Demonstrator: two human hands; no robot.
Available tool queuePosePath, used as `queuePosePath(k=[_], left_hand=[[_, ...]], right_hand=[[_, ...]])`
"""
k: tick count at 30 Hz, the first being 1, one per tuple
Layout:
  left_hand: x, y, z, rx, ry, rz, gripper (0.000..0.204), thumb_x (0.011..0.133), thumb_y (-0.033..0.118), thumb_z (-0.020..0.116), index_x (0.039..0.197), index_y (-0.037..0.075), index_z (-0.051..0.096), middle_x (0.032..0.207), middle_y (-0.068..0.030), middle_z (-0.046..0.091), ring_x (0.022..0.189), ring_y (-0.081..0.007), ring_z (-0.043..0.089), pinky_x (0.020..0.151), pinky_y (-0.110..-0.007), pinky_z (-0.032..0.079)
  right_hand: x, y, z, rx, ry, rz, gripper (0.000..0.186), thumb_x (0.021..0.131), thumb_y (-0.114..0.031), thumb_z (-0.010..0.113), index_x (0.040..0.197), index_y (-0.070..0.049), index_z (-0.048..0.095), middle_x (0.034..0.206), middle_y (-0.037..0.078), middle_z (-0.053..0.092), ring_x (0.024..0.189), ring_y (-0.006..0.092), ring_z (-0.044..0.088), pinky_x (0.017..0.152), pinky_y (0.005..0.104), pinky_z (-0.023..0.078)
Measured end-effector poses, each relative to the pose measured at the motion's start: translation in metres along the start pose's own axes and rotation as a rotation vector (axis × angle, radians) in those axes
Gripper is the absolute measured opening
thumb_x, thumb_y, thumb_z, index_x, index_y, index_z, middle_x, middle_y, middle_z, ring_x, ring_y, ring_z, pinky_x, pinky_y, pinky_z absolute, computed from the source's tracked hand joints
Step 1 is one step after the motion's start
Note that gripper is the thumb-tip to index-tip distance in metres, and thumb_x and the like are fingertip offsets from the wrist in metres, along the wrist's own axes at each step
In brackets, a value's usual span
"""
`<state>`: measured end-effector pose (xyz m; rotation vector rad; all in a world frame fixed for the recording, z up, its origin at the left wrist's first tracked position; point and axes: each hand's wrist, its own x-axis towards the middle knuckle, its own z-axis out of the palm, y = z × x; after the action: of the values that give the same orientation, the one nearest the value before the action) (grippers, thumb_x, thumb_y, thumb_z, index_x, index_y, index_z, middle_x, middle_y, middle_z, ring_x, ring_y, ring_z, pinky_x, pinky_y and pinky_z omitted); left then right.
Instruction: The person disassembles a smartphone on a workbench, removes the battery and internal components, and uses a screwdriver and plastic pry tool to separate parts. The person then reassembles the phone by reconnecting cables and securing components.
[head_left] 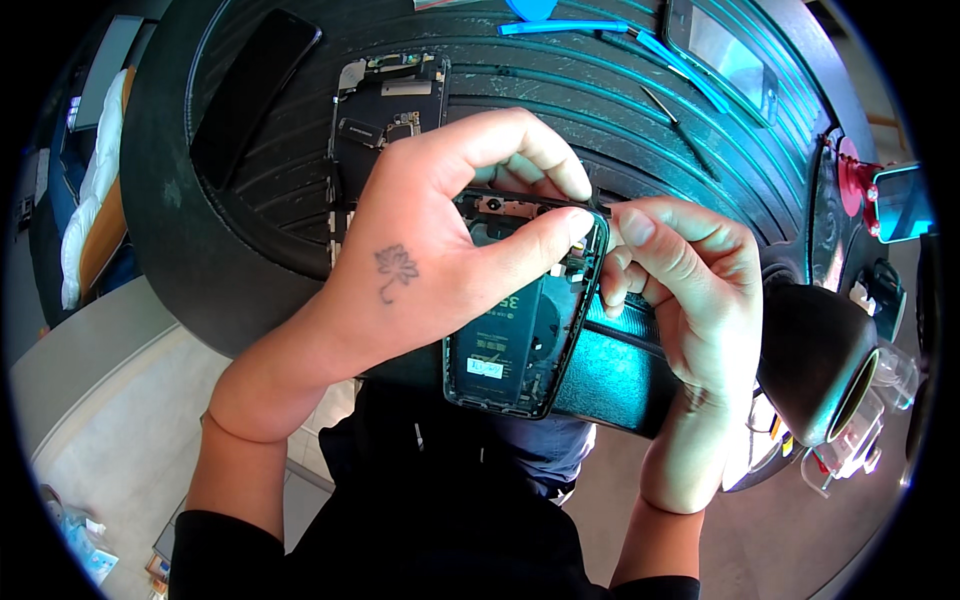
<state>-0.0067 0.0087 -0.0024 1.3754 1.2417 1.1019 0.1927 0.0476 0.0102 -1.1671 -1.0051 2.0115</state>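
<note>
An opened phone [505, 335], its dark battery and inner parts uncovered, is held tilted over the table's near edge. My left hand [430, 215] grips its top end, the thumb pressing near the upper right corner and the fingers curled round the far edge. At that same corner, my right hand [690, 275] is closed in a pinch, thumb against forefinger. Whatever lies between those fingertips is too small or too hidden to name. Partly behind my left hand, a detached phone panel [430, 88] with exposed components lies on the table.
A black phone [255, 95] lies at the far left of the ridged dark table [290, 215]. Blue pry tools [560, 28], a thin screwdriver [682, 135] and another phone [725, 55] lie at the far right. A black lamp-like shade [815, 350] and a red holder [853, 180] stand right.
</note>
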Motion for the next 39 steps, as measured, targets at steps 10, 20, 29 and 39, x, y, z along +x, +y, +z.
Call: queuePosePath(k=[10,20,29,39], left_hand=[[-0.0002,-0.0017,-0.0001,0.021,0.004,0.010,0.012,0.088,0.004,0.071,0.098,0.001,0.066,0.091,-0.0037,0.069,0.086,-0.0086,0.065,0.080,-0.023,0.050],[-0.0003,-0.0034,-0.0007,0.018,-0.007,-0.002,0.013,0.086,0.003,0.071,0.098,0.002,0.065,0.090,-0.0032,0.069,0.085,-0.0079,0.065,0.079,-0.023,0.050],[-0.0003,-0.0063,0.0009,0.023,0.005,-0.010,0.013,0.087,0.001,0.071,0.099,0.002,0.066,0.090,-0.0028,0.069,0.083,-0.0072,0.065,0.078,-0.022,0.050],[-0.0009,-0.0061,0.0005,0.031,-0.006,-0.005,0.017,0.084,0.000,0.073,0.100,0.002,0.065,0.091,-0.0027,0.069,0.085,-0.0072,0.064,0.078,-0.022,0.050]], right_hand=[[-0.0007,0.0010,-0.0007,-0.097,0.027,-0.063,0.016,0.092,-0.003,0.070,0.103,0.009,0.072,0.072,0.010,0.068,0.063,0.0123,0.062,0.061,0.0237,0.051],[-0.0002,-0.0007,-0.0002,-0.148,0.018,-0.033,0.018,0.087,0.002,0.074,0.103,0.008,0.072,0.076,0.011,0.071,0.064,0.0108,0.065,0.060,0.0215,0.052],[-0.0022,-0.0013,0.0047,-0.200,0.054,-0.046,0.024,0.082,0.001,0.078,0.104,0.008,0.071,0.084,0.012,0.072,0.065,0.0129,0.064,0.062,0.0232,0.051],[-0.0005,0.0008,0.0006,-0.169,0.044,-0.086,0.020,0.088,-0.005,0.074,0.102,0.009,0.071,0.083,0.013,0.072,0.063,0.0147,0.065,0.060,0.0246,0.051]])
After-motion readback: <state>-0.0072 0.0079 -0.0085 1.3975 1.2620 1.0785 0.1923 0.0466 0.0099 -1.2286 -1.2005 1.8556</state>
